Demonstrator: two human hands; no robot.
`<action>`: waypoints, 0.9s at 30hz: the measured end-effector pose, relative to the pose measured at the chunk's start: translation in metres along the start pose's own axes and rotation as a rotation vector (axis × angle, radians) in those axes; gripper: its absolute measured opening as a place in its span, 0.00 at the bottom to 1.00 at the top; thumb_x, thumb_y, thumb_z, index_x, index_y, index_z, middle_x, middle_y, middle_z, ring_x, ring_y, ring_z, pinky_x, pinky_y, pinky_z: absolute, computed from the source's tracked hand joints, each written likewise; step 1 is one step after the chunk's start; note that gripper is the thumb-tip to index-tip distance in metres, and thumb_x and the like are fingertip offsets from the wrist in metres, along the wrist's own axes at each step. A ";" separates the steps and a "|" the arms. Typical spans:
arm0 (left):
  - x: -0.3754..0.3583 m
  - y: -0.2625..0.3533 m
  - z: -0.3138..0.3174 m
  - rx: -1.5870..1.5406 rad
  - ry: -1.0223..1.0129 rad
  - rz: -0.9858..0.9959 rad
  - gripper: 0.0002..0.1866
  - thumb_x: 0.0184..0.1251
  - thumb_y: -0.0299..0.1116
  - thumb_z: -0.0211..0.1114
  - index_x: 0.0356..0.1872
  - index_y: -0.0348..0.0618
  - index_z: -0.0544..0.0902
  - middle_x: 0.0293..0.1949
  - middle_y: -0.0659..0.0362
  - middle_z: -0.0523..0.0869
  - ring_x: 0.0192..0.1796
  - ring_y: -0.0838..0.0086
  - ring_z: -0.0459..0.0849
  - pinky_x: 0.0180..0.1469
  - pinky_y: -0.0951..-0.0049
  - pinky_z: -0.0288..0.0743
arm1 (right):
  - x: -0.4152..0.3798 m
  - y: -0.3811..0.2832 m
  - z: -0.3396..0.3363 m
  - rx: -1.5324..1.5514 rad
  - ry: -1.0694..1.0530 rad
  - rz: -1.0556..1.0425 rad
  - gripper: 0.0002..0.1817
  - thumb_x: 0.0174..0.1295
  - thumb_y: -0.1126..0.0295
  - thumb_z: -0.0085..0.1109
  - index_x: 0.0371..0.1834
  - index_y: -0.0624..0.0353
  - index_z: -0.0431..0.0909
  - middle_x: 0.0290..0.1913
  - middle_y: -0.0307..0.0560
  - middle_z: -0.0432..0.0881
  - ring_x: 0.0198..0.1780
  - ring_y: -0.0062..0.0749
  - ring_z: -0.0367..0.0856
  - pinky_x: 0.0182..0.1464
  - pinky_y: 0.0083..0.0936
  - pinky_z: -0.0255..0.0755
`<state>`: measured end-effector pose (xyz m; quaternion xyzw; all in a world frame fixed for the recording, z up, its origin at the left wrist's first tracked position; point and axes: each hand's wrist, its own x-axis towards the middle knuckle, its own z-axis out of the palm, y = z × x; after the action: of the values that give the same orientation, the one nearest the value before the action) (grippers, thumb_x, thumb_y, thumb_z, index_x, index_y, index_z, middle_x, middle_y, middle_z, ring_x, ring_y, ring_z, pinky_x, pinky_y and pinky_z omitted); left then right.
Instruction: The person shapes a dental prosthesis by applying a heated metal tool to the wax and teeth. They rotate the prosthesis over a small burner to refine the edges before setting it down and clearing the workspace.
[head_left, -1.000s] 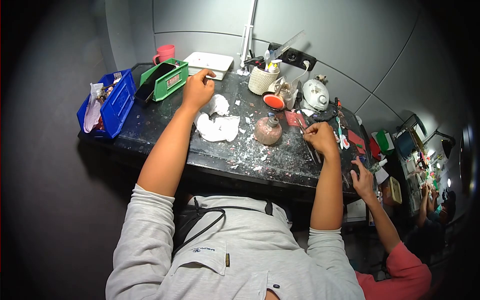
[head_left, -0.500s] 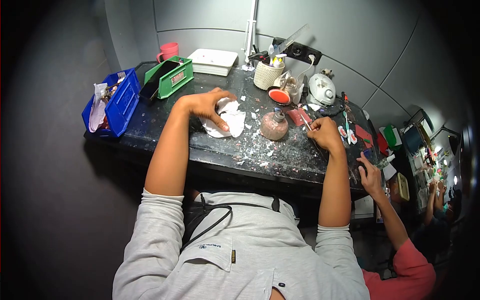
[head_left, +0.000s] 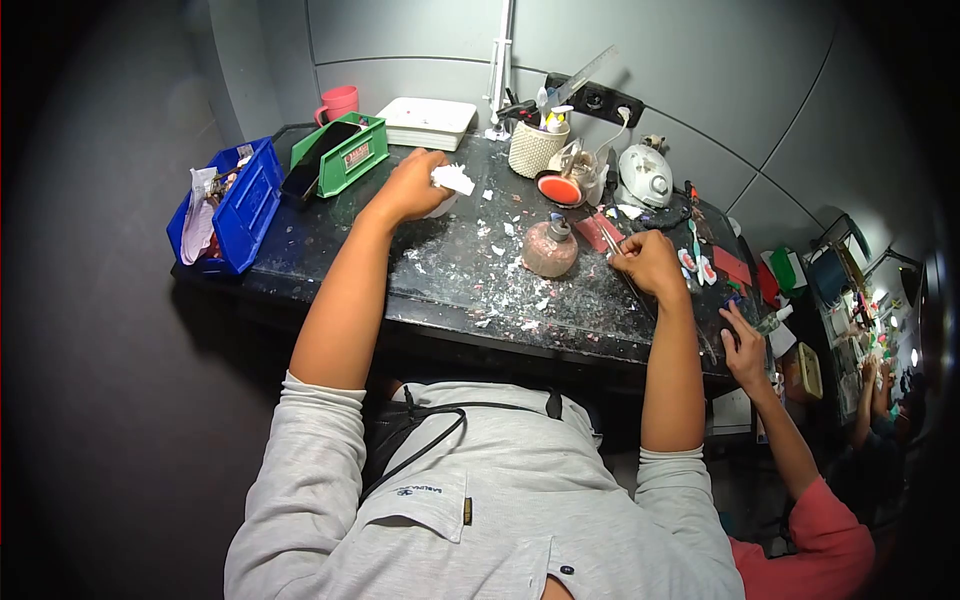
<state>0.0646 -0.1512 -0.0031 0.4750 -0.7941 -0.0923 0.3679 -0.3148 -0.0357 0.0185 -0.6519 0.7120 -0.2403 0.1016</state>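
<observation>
Clearly my left hand (head_left: 412,187) is bunched around a crumpled white tissue (head_left: 452,178), soft and creased, lifted just off the speckled black bench (head_left: 320,250). My right hand (head_left: 650,262) is closed on a thin metal tool (head_left: 612,243), its tip pointing away from me. Between the hands stands a squat, rounded pinkish bottle (head_left: 549,250). I judge the wiping half done: pale flakes (head_left: 500,290) are scattered nearer me than either hand.

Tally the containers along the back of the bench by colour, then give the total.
Blue: 1, the blue bin
Green: 1, the green bin
Pink: 1, the pink mug
White: 2, the white tray and the white woven cup
Total: 5
</observation>
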 end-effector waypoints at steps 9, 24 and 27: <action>-0.003 0.010 0.001 0.076 0.067 -0.017 0.18 0.55 0.33 0.73 0.47 0.39 0.84 0.49 0.48 0.80 0.52 0.51 0.81 0.56 0.60 0.75 | 0.001 0.000 0.002 -0.017 0.015 -0.002 0.10 0.45 0.71 0.76 0.24 0.65 0.84 0.27 0.53 0.87 0.32 0.36 0.88 0.39 0.32 0.78; 0.001 0.004 0.004 0.044 0.128 0.012 0.17 0.55 0.32 0.73 0.46 0.37 0.85 0.47 0.47 0.81 0.52 0.52 0.82 0.56 0.62 0.75 | 0.004 0.005 0.002 0.022 0.042 0.023 0.11 0.45 0.70 0.76 0.28 0.64 0.85 0.29 0.53 0.87 0.33 0.37 0.88 0.40 0.31 0.78; 0.002 -0.001 0.005 0.045 0.112 0.035 0.18 0.56 0.38 0.72 0.47 0.42 0.85 0.48 0.48 0.81 0.53 0.51 0.82 0.57 0.56 0.75 | 0.009 0.011 0.003 0.055 0.029 0.028 0.10 0.44 0.71 0.75 0.29 0.63 0.86 0.29 0.52 0.88 0.32 0.34 0.87 0.40 0.30 0.79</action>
<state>0.0615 -0.1546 -0.0057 0.4736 -0.7824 -0.0411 0.4023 -0.3243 -0.0444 0.0121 -0.6351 0.7157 -0.2678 0.1126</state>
